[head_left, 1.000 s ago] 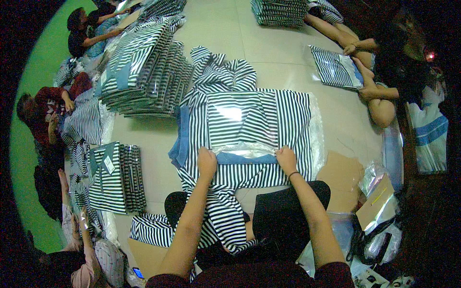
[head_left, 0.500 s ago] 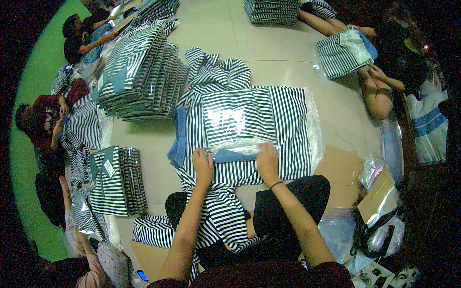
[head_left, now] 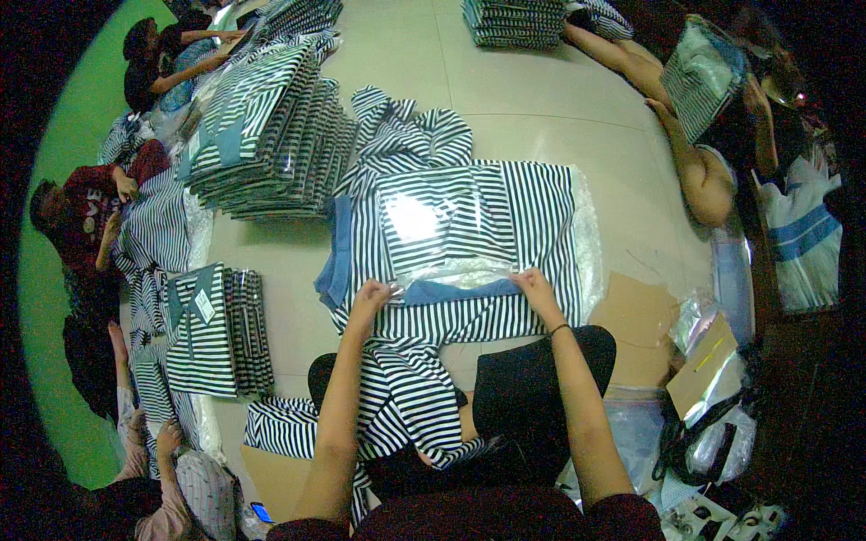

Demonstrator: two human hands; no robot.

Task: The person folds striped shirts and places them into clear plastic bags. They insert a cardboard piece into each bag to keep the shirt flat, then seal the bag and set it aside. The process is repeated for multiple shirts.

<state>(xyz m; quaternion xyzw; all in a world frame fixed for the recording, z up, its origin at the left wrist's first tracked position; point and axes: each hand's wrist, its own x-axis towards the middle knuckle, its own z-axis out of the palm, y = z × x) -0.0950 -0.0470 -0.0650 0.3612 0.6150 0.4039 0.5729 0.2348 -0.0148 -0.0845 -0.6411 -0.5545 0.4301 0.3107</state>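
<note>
Head view: your left hand (head_left: 368, 299) is nearly closed, fingertips pinching the near left corner of the clear bag (head_left: 451, 270); your right hand (head_left: 536, 290) pinches its near right corner. The bag lies before you over striped fabric (head_left: 545, 243), glare on its top, a blue strip (head_left: 462, 290) along its near edge. Tall stack of bagged shirts (head_left: 271, 144) beyond, to your left.

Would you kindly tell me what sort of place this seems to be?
Probably a garment-packing room: a tall stack of bagged striped garments stands on the tiled floor, and a clear plastic bag holds folded striped fabric.
</note>
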